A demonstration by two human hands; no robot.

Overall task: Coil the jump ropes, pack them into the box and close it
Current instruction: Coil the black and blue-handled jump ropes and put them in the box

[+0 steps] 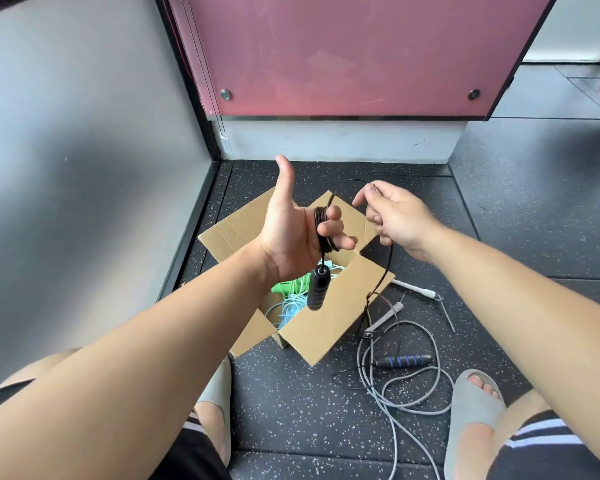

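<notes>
Above the open box [319,323], the left hand [286,233], thumb up, curls its fingers [342,241] through a coil of thin black jump rope [321,220], one handle [316,288] dangling below. Just right, the right hand [395,216] pinches the slack trailing to the floor [326,410]. The cord seems light and springy; grip across the loops.

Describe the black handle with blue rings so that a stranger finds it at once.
Find the open brown cardboard box on the dark speckled floor. To its right lies a tangle of grey cord; the black handle with blue rings lies in it. The white handles nearby and the plain handle of the black rope gripped by the left hand have no blue.
</notes>
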